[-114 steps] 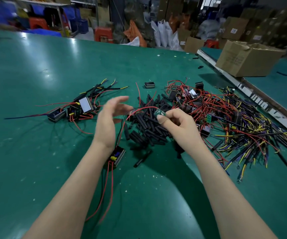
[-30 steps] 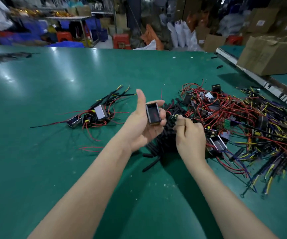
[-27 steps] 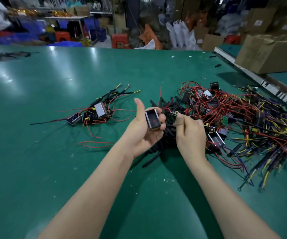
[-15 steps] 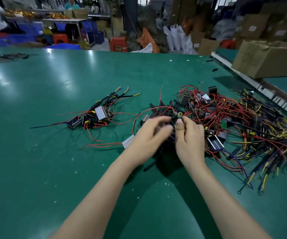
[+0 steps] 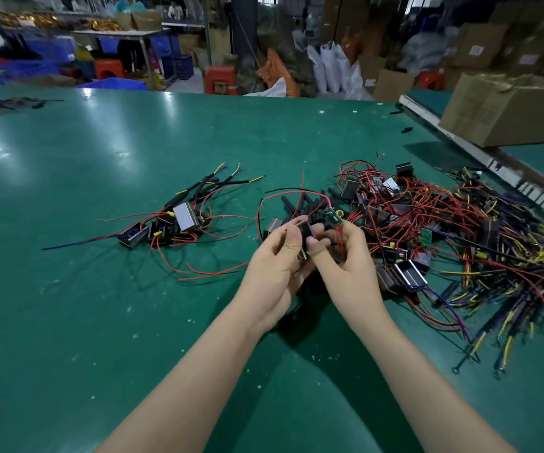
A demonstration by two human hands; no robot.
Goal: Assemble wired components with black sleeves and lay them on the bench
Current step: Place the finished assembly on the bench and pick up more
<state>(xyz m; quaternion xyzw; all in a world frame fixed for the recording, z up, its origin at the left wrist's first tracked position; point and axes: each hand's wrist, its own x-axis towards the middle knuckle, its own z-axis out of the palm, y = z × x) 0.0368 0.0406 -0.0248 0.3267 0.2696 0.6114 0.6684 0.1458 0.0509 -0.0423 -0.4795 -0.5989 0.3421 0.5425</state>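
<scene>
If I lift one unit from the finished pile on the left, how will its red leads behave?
The thin red leads curl loosely across the green bench, so probably floppy. They cross neighbouring units, so likely to snag and drag those along.

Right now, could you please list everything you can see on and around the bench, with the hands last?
Bench: one, green, fills the foreground.
Finished components: a small pile, black and silver with red wires and black sleeves, left of the hands.
Loose black sleeves: a heap, count unclear, just beyond the hands.
Unassembled wired parts: a large tangle, red, yellow and purple wires, on the right.
Cardboard box: one, brown, far right on a neighbouring bench.
Stools: at least two, red, behind the bench.
Crates: several, blue, background left.
Left hand: one, grips a small black component.
Right hand: one, pinches red wires at that component.
</scene>
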